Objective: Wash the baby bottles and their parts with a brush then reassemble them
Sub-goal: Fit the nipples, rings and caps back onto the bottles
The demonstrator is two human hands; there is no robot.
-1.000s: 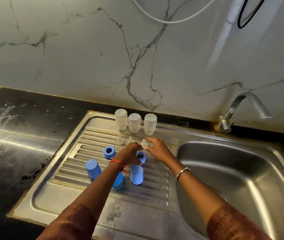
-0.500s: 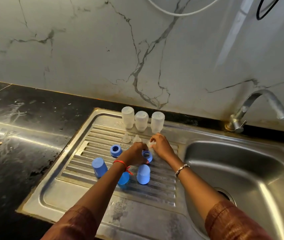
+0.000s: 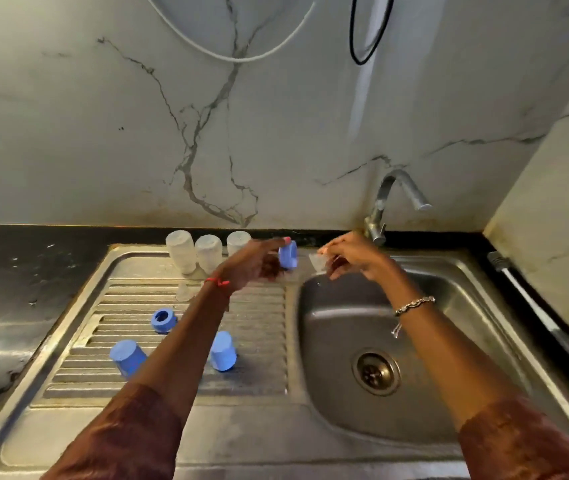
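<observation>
Near the sink's (image 3: 137, 262) back edge, the left hand (image 3: 255, 264) pinched a blue collar ring (image 3: 288, 255) (three bottles (image 3: 208, 252) stood inverted behind). Just beside it, the right hand (image 3: 356, 259) pinched a clear teat (image 3: 318, 262), which probably needed pulling squarely through the ring.

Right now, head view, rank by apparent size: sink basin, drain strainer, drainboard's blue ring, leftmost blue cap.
Sink basin
Drain strainer
Leftmost blue cap
Drainboard's blue ring: slightly smaller, but cap is nearer, so unsure.
</observation>
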